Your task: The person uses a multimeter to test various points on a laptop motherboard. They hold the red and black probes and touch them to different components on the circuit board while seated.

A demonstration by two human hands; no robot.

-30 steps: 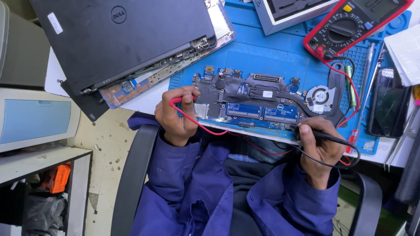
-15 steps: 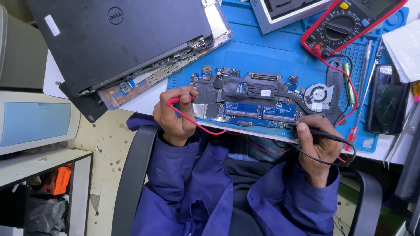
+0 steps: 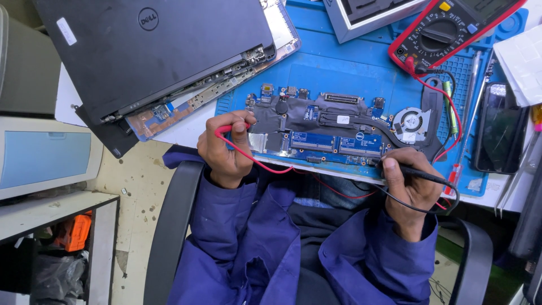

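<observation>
While a circuit board lies at the desk's near edge:
Left hand: red probe pinched.
Right hand: black probe pinched.

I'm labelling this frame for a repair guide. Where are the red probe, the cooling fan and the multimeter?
Red probe [image 3: 227, 129]: head view, on its handle in the left hand [image 3: 223, 149].
Cooling fan [image 3: 411, 121]: head view, on its round hub.
Multimeter [image 3: 440, 35]: head view, on its dial.

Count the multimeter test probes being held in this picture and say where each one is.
2: red probe in the left hand, black probe in the right hand, both at the circuit board.
</observation>
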